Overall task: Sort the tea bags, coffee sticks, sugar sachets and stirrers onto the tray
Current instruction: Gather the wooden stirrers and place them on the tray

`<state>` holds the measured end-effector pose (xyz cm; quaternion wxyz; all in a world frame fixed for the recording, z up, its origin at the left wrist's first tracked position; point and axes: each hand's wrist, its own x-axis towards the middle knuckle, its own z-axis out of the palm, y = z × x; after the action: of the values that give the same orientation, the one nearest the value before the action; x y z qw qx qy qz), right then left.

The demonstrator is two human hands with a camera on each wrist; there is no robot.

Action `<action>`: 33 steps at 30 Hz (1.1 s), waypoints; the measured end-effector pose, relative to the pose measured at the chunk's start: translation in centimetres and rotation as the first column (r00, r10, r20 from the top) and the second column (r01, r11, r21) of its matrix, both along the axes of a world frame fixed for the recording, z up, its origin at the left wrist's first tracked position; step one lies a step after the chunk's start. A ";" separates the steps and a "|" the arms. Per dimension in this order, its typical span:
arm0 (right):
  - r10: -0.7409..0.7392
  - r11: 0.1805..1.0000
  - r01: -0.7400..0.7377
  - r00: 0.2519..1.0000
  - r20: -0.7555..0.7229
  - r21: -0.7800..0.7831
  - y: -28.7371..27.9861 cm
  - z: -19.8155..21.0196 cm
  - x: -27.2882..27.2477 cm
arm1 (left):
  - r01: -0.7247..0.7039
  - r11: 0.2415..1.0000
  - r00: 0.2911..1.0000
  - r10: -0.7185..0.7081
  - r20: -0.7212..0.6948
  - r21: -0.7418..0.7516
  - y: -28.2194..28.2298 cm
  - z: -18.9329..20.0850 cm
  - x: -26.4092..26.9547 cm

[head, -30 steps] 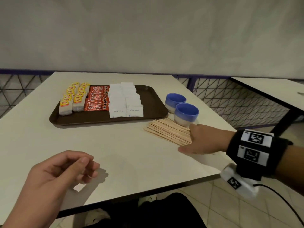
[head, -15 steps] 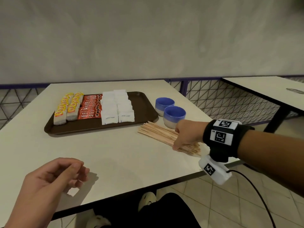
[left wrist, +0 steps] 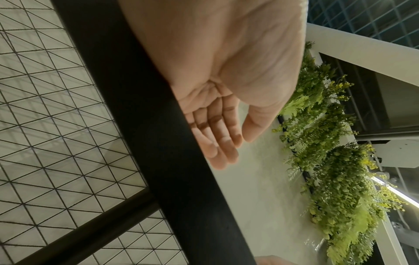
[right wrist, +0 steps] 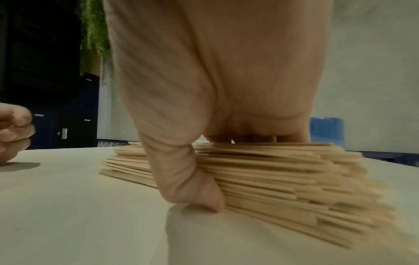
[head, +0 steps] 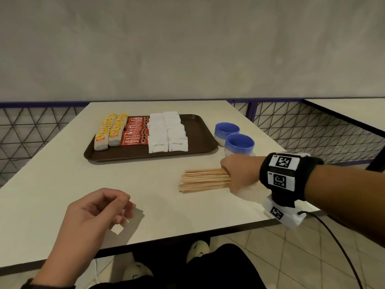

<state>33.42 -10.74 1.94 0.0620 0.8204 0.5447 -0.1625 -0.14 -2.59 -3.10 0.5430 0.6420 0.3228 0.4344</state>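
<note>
A brown tray (head: 200, 130) holds rows of yellow-labelled tea bags (head: 108, 132), red coffee sticks (head: 136, 131) and white sugar sachets (head: 167, 132); its right part is bare. A pile of wooden stirrers (head: 204, 180) lies on the table in front of the tray's right end. My right hand (head: 233, 176) grips the pile's right end. In the right wrist view its thumb (right wrist: 204, 193) presses the near side of the stirrers (right wrist: 283, 179) and the fingers curl over the top. My left hand (head: 125, 205) hovers over the near table, loosely curled and holding nothing; its fingers (left wrist: 226, 139) look relaxed.
Two blue cups (head: 227, 130) (head: 239, 143) stand right of the tray, just behind my right hand. The table's front edge (head: 187, 232) is close to both hands. A second table (head: 354, 109) and a wire mesh fence (head: 312, 130) lie to the right.
My right hand closed over the stirrers' right end and the pile swung from diagonal to roughly parallel with the table's front edge. The left hand has barely moved.
</note>
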 end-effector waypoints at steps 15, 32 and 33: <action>0.236 0.971 -0.237 0.971 0.033 0.026 1.0 0.4 -4.4 | -0.016 0.998 0.998 0.020 -0.054 0.066 -0.6 0.2 -0.2; 0.335 0.916 -0.365 0.924 0.184 0.165 0.2 -0.7 -6.1 | -0.011 0.997 0.997 0.016 -0.072 0.070 -1.3 0.5 0.0; 0.325 0.918 -0.355 0.929 0.175 0.178 0.3 -0.7 -6.2 | -0.013 0.998 0.997 0.018 -0.073 0.069 -1.3 0.5 0.1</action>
<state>27.24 -10.48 1.21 0.0422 0.7245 0.6872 -0.0329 0.00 -3.94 -2.55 0.5049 0.6735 0.3325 0.4254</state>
